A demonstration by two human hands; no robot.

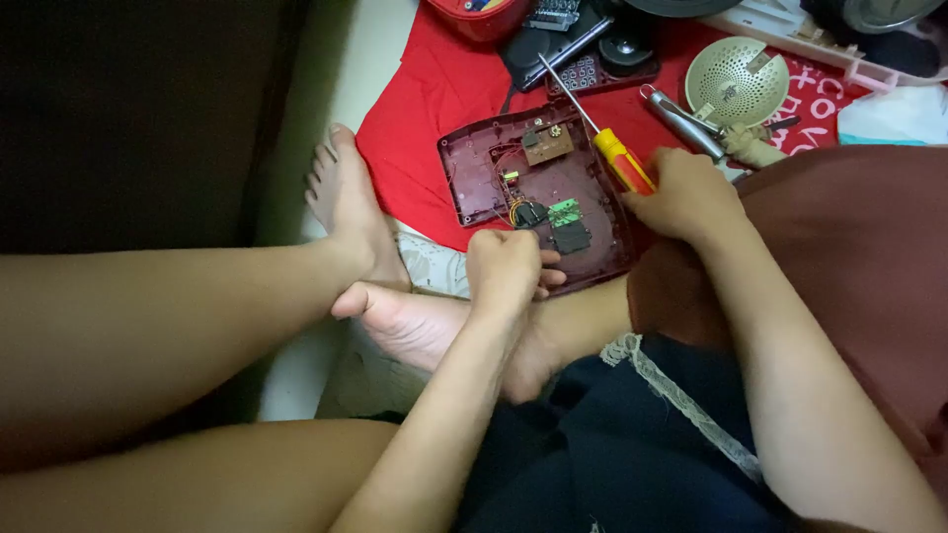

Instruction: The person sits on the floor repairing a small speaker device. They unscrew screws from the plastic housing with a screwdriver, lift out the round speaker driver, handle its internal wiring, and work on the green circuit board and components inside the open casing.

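I sit on the floor with my legs crossed toward the left of the frame, and the work lies just past my feet on a red cloth (415, 109) in the upper middle.

My right hand (686, 192) is closed around the yellow-and-orange handle of a screwdriver (597, 133). Its shaft slants up and left over the casing (538, 192), tip free in the air above the far edge, so the tool is at rest in my grip rather than seated on a screw.

My left hand (504, 266) is curled into a fist at the casing's near edge, pressing down there to keep the shell from sliding; whether it pinches something small inside I cannot tell.

The casing is a dark maroon plastic shell, laid open with its inside up, tilted a little across the cloth. Within it sit a brown circuit board (546, 144) near the top, a small green board (564, 209) lower down, and thin coloured wires between them.

Beyond it, at the upper right, lie a pale round strainer (736, 79) and pliers (681, 120).
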